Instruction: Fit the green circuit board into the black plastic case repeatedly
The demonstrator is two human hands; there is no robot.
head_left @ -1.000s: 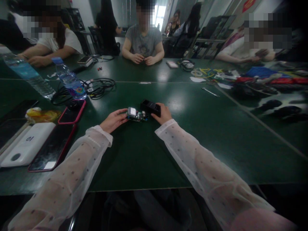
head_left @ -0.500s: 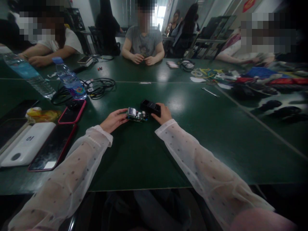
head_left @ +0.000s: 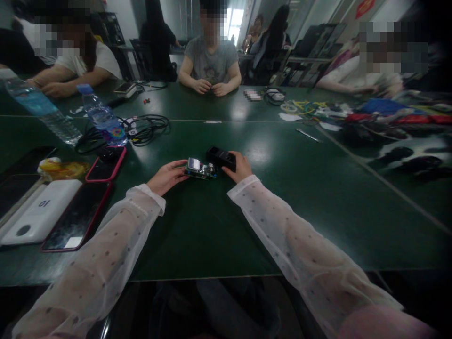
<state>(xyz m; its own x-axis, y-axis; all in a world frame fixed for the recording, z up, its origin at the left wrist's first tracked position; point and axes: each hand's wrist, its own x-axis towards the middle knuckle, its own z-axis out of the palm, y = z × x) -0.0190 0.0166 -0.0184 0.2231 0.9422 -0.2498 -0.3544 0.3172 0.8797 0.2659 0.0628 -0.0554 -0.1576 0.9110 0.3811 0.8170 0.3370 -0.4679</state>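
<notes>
My left hand (head_left: pixel 168 177) holds the left end of a small circuit board (head_left: pixel 201 168) with a little pale screen, its fingers closed on the board's edge. Just right of it, my right hand (head_left: pixel 240 167) grips the right end of a black plastic case (head_left: pixel 221 157) with a rectangular opening at its left end. Board and case are side by side over the green table (head_left: pixel 212 226), the case slightly farther from me. Whether their ends touch, I cannot tell.
Phones (head_left: pixel 77 216), a white power bank (head_left: pixel 42 212), two water bottles (head_left: pixel 102 115) and coiled black cables (head_left: pixel 151 127) are at the left. A metal wrench (head_left: pixel 308 135) and tangled cables (head_left: pixel 381 113) lie at the right. Several people sit around the table.
</notes>
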